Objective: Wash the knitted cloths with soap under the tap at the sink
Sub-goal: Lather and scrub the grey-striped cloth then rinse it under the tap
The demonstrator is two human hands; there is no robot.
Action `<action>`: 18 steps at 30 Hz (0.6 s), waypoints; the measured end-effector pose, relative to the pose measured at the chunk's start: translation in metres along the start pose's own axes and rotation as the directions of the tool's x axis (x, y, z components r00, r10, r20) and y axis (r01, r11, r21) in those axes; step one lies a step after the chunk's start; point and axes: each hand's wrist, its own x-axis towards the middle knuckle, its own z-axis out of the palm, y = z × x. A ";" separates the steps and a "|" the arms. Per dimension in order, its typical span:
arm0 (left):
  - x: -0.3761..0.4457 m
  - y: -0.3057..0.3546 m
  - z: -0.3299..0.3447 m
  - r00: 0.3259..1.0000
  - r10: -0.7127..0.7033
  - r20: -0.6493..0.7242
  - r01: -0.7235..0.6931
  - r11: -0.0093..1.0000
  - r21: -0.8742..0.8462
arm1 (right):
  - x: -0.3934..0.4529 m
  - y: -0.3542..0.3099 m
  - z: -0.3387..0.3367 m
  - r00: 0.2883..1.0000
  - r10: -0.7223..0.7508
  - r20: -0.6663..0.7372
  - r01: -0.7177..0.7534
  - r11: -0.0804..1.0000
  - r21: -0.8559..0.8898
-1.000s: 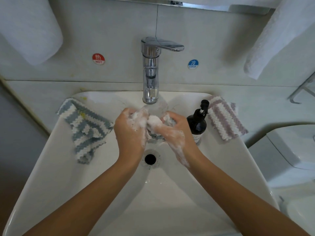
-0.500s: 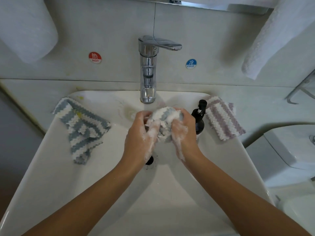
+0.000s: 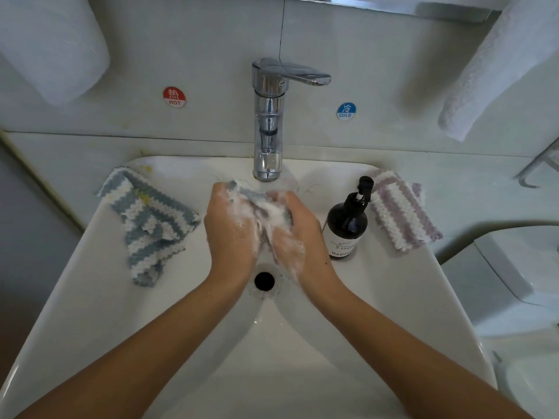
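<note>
White sink (image 3: 90,313), front basin free. Three cloths: soapy one (image 3: 260,204) under tap (image 3: 267,122), gripped by left hand (image 3: 231,228) and right hand (image 3: 298,234); blue-striped (image 3: 148,219) left rim, purple-striped (image 3: 399,210) right beside bottle (image 3: 348,225).

The tap (image 3: 267,122) stands behind the sink (image 3: 90,313). One cloth (image 3: 148,222) lies on its left rim. A bottle (image 3: 348,228) and another cloth (image 3: 402,210) sit right.

A bathroom: white sink (image 3: 90,297), tap (image 3: 267,122), hanging towels (image 3: 496,71)

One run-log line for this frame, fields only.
phase: scrubbing | left hand + right hand: grip soapy cloth below tap | blue-striped cloth: left rim | purple-striped cloth: right rim | soap bottle: upright
</note>
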 end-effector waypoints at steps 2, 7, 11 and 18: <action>0.005 -0.002 -0.002 1.000 0.016 -0.023 -0.016 1.000 0.004 | 0.001 -0.006 0.001 0.999 0.028 0.017 -0.027 1.000 -0.002; -0.017 -0.006 0.005 0.988 0.125 0.087 -0.124 0.992 -0.009 | -0.001 -0.010 -0.003 0.986 -0.103 -0.132 0.099 0.995 -0.030; -0.042 -0.004 0.014 0.973 0.164 0.164 -0.146 0.983 -0.115 | 0.013 0.007 -0.008 0.978 -0.051 -0.202 0.015 0.984 -0.178; -0.013 -0.001 0.011 0.997 0.077 0.018 -0.076 0.996 -0.056 | -0.025 -0.006 0.004 0.982 -0.087 -0.168 0.090 0.996 0.010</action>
